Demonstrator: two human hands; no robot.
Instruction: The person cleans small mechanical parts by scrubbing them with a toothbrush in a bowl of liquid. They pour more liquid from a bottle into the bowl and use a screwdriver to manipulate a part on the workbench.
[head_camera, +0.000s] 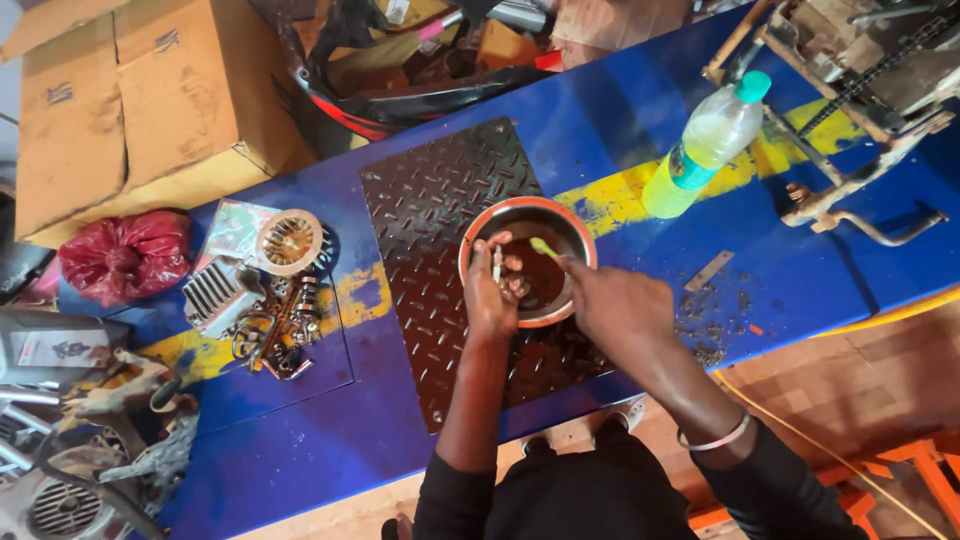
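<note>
A round metal bowl (527, 216) with an orange rim sits on a dark tread plate (430, 210) on the blue workbench; dark liquid is inside. My left hand (489, 293) is at the bowl's near left edge, holding a small pale metal part over the liquid. My right hand (612, 305) reaches in from the right, gripping a brush with a light green handle (543, 246) whose tip points into the bowl. What lies at the bottom of the bowl is hidden by my fingers.
A plastic bottle (703, 146) of yellow-green liquid lies to the right of the bowl. Engine parts (262, 290) and a red bag (125, 255) lie at left, a cardboard box (125, 105) behind. A rusty frame (850, 95) sits at the right end.
</note>
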